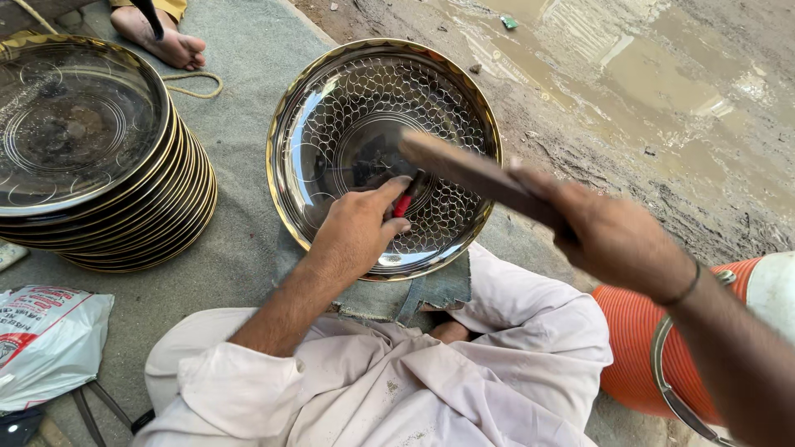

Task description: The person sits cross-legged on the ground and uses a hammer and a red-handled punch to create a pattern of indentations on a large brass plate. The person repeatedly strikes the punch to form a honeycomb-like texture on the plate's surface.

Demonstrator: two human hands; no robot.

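Note:
A round shiny metal tray [331, 108] with a gold rim and an engraved scale pattern lies in front of my knees. My left hand [356, 232] rests on it and pinches a small red-handled punch tool [403, 204] upright against the tray's surface. My right hand [617, 236] is raised to the right and grips a brown wooden mallet [472, 175], whose blurred head hangs above the punch. I sit cross-legged in pale clothes.
A tall stack of similar gold-rimmed trays [108, 215] stands at the left on a grey mat [240, 248]. Another person's bare foot [166, 41] shows at the top. An orange ribbed container [638, 348] sits at my right. A white plastic bag [45, 339] lies lower left; muddy ground with a puddle [646, 66] lies beyond.

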